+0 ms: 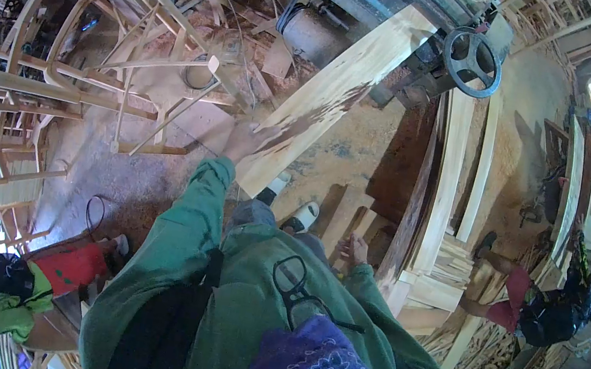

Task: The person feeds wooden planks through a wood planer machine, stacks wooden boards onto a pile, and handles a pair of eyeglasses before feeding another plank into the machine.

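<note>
A long pale plank point(340, 92) with dark streaks runs from the machine point(318, 35) at the top down toward my body. Its far end rests at the machine, beside a round handwheel point(472, 62). My left hand point(245, 140) is on the plank's left edge near the close end, its fingers closed round that edge. Lower right, my right hand point(356, 250) hangs beside my body with fingers apart and nothing in it, above short boards point(345, 219) on the floor.
Wooden frames point(128, 75) stand at the left. Long boards point(448, 184) lie stacked at my right. Another person point(544, 309) is at the far right beside more planks point(571, 187). A red object point(73, 266) and green cloth point(17, 307) are at lower left.
</note>
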`<move>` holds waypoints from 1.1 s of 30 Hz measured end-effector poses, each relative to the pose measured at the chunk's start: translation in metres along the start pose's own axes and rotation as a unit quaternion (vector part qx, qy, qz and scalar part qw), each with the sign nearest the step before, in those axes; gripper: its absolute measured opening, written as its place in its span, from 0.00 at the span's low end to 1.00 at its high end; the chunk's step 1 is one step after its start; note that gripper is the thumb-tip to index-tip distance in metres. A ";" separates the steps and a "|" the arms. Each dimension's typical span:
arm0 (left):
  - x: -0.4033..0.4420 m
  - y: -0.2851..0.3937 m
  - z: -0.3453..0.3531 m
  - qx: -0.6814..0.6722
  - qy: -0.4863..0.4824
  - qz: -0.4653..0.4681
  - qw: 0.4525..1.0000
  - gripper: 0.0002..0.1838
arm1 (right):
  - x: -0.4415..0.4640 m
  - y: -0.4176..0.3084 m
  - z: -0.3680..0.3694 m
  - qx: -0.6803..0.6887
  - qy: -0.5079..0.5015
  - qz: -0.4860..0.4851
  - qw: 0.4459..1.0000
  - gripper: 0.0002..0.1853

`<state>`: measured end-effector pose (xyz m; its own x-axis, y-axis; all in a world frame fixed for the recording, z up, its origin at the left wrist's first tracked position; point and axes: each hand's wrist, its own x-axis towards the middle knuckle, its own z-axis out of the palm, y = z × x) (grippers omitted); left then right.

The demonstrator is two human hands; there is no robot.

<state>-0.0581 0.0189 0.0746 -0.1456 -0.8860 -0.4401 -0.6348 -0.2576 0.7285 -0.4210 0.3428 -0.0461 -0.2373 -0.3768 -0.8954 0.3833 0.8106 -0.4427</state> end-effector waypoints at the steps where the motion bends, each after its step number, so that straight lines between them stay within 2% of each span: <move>1: 0.005 -0.002 0.004 0.001 0.008 0.008 1.000 0.46 | 0.000 -0.002 0.002 -0.003 -0.003 -0.007 1.000 0.26; 3: 0.015 -0.006 0.011 0.004 0.026 0.026 0.999 0.46 | -0.001 -0.005 0.005 -0.009 -0.008 -0.023 1.000 0.27; 5: 0.017 -0.004 0.008 0.010 0.006 0.006 1.000 0.45 | -0.001 -0.008 0.006 -0.009 -0.006 -0.026 1.000 0.26; 9: 0.004 0.024 0.003 -0.007 -0.004 -0.002 1.000 0.44 | -0.003 -0.019 0.016 0.032 -0.011 -0.014 0.999 0.25; 11: 0.023 0.009 0.018 0.019 0.042 0.006 0.999 0.43 | -0.010 -0.057 0.062 0.036 -0.084 -0.050 0.995 0.27; 13: 0.024 0.004 0.021 0.042 0.065 -0.005 0.997 0.44 | 0.033 -0.081 0.115 0.091 -0.191 -0.107 0.971 0.31; 15: 0.027 0.024 0.019 0.062 0.052 -0.020 0.996 0.46 | 0.013 -0.148 0.172 0.143 -0.259 -0.064 0.953 0.36; 18: 0.038 0.030 0.021 0.090 0.079 0.035 0.992 0.41 | 0.023 -0.175 0.205 0.150 -0.229 -0.100 0.957 0.39; 21: 0.039 0.029 0.013 -0.023 0.012 0.084 0.996 0.40 | 0.029 -0.171 0.188 0.117 -0.203 -0.137 0.963 0.42; 22: 0.036 0.029 0.015 -0.063 0.017 0.095 0.993 0.38 | 0.034 -0.168 0.170 0.089 -0.217 -0.097 0.967 0.40; 25: 0.037 0.025 0.012 -0.016 -0.018 0.102 0.994 0.40 | 0.065 -0.119 0.106 0.035 -0.144 -0.075 0.986 0.40; 27: 0.037 0.031 0.011 0.018 -0.008 0.092 0.996 0.39 | 0.049 -0.104 0.078 0.005 -0.066 0.020 0.998 0.39; 29: 0.035 0.039 0.010 0.029 -0.014 0.084 0.996 0.39 | 0.027 -0.073 0.042 -0.019 -0.022 0.017 0.999 0.38; 31: 0.037 0.052 0.007 0.015 -0.029 0.083 0.996 0.38 | -0.001 -0.052 0.015 0.012 -0.002 0.025 1.000 0.32; 33: 0.040 0.057 0.012 0.009 0.006 0.085 0.996 0.39 | -0.008 -0.019 -0.013 0.039 0.005 0.002 0.999 0.28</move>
<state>-0.1090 -0.0265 0.0921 -0.2435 -0.9207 -0.3051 -0.6150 -0.0966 0.7826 -0.4382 0.3361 -0.0303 -0.2444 -0.3696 -0.8965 0.4525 0.7742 -0.4426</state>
